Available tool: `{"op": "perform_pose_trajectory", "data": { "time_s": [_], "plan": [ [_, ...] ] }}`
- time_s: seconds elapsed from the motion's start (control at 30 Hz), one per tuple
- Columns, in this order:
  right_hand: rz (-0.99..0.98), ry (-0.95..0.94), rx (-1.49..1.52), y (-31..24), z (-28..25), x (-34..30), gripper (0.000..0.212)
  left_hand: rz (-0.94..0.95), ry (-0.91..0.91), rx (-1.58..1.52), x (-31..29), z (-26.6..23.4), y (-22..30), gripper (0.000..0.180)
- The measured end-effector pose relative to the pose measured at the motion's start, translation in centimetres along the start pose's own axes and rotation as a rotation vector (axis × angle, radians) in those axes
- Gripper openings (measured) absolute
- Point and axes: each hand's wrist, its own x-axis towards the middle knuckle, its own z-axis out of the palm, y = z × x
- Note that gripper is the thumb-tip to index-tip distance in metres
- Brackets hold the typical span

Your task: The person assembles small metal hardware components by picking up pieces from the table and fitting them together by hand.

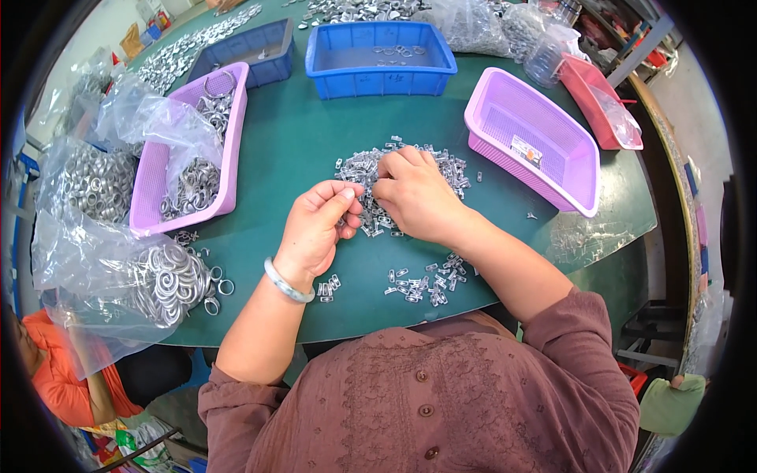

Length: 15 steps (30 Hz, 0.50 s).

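Centrally on the green tabletop [303, 150]: a loose heap of small metal parts [359, 168], directly under and around both hands. Parts look silver-grey and shiny, short and narrow, roughly oblong; many show an opening or recess in the body, with bright edges and darker gaps. They lie at mixed angles, overlapping toward the middle of the heap, scattered singly at its fringe. Finer detail too small to read.

Nearer the person's body, two separate lots of similar-looking parts: a larger spread [430, 284] below the right forearm, and a small cluster [327, 288] just beside the left wrist, which wears a pale bangle [285, 282].

Left hand [319, 225]: at the heap's left edge, fingers curled, thumb brought up to the index fingertip. Cannot tell whether a part sits between them.

Right hand [418, 197]: over the heap, back of hand up, fingers bent downward and close together; fingertips partly hidden, so grip contents cannot be told.

Surroundings: lilac basket [520, 118] at right, another lilac basket [229, 162] at left holding metal rings, blue tray [382, 84] beyond the heap, heaped silver rings [167, 284] at lower left.
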Motion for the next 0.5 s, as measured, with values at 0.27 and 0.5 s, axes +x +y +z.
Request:
{"op": "perform_pose_trajectory", "data": {
  "time_s": [0.27, 0.5],
  "plan": [
    [0.048, -0.033, 0.073, -0.4, -0.7, 0.9, 0.003, 0.006, 0.008, -0.007, 0.0, -0.4, 0.0, 0.011],
    [0.546, -0.165, 1.116, 1.4, -3.2, -0.5, 0.003, -0.013, -0.027, 0.029, 0.1, 0.0, -0.1, 0.011]
  ]
}}
